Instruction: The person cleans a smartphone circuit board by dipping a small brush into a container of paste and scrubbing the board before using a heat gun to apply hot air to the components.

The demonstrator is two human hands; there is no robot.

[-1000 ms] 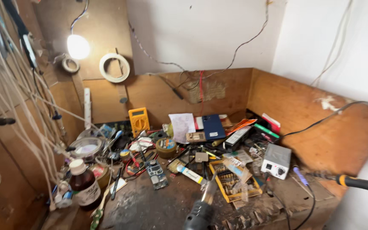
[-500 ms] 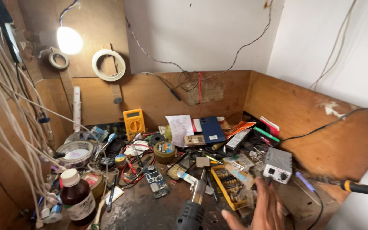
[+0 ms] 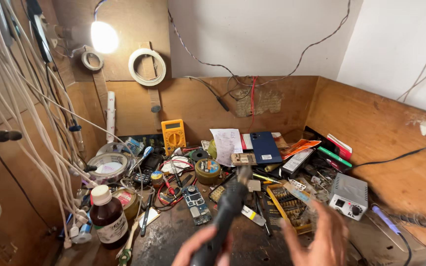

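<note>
My left hand [image 3: 200, 249] is at the bottom middle, shut around the grip of a dark hot-air tool [image 3: 228, 207] whose metal nozzle points up and away over the bench. My right hand [image 3: 321, 236] is blurred at the bottom right, fingers spread, holding nothing, above a yellow tray of small bits [image 3: 284, 204]. A bare phone circuit board [image 3: 195, 204] lies just left of the tool.
The wooden bench is crowded: brown bottle [image 3: 108, 216], yellow multimeter [image 3: 173, 134], blue phone [image 3: 265, 147], round solder tin [image 3: 207, 170], grey control box [image 3: 348, 194], tape rolls [image 3: 146, 66], hanging white cables [image 3: 20, 123], a lit bulb [image 3: 103, 37].
The hot-air tool has risen from the bottom edge with my left hand now showing on it. My right hand has come further up into view.
</note>
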